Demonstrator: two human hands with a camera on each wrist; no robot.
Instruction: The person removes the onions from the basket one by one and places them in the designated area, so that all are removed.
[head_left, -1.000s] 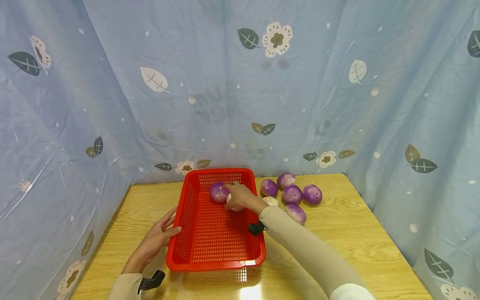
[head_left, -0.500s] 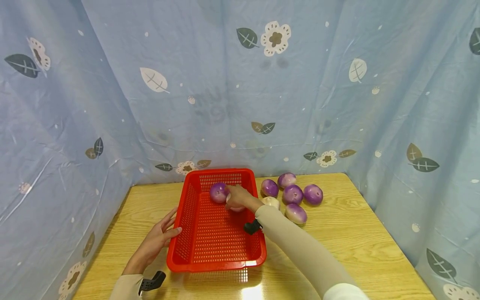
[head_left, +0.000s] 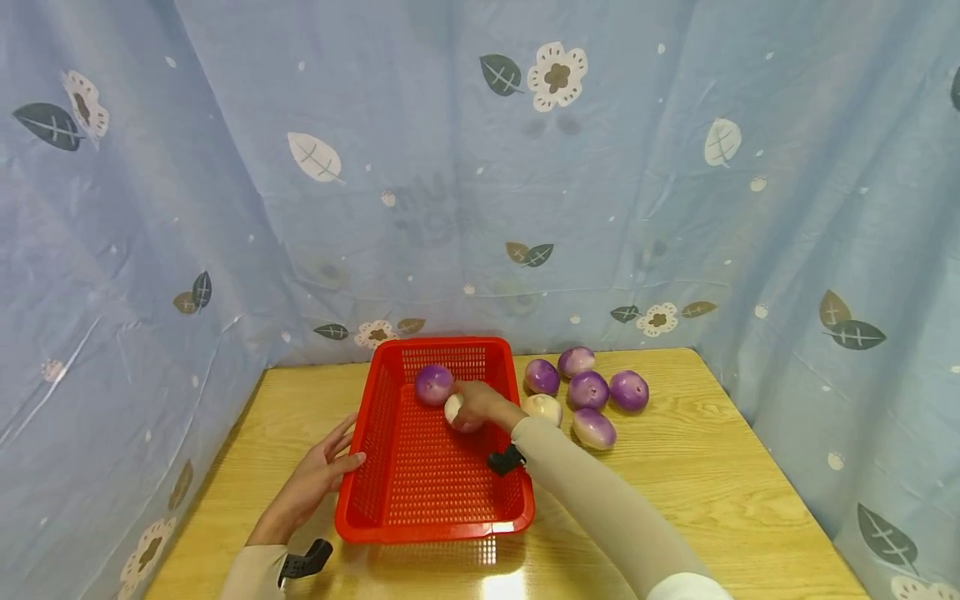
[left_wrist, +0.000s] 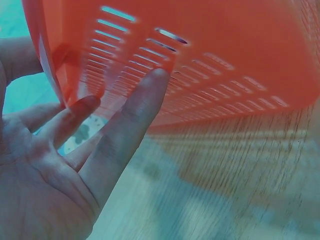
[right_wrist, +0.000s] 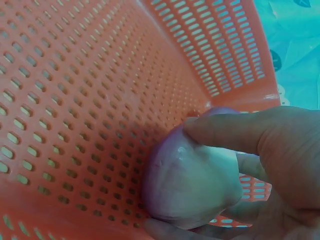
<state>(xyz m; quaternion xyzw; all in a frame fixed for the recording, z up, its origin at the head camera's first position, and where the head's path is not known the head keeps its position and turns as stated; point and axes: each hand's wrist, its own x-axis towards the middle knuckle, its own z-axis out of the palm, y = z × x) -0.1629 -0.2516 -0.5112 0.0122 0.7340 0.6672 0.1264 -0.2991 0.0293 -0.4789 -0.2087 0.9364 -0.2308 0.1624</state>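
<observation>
A red slotted plastic basket [head_left: 420, 527] stands on the wooden table, seen in all views. My left hand [head_left: 315, 477] is at its left side, thumb over the rim and fingers [left_wrist: 132, 117] against the outer wall. Inside the basket my right hand [head_left: 480, 403] grips a purple-and-white turnip [right_wrist: 195, 180], thumb on top and fingers around its far side. The turnip is low over the slotted floor, its white part facing left in the head view. Just left of it, near the back wall, lies a second purple turnip [head_left: 432, 384].
Several more purple-and-white turnips [head_left: 588, 390] lie grouped on the table [head_left: 697, 467] right of the basket. One of them, a mostly white turnip [head_left: 543, 408], is close to the basket's right wall, beside my right forearm. A blue patterned curtain [head_left: 420, 167] hangs behind and on both sides.
The turnip in my right hand has turned to show more white and moved slightly left. The other turnip in the basket has shifted a little left. My left hand stays at the rim.
</observation>
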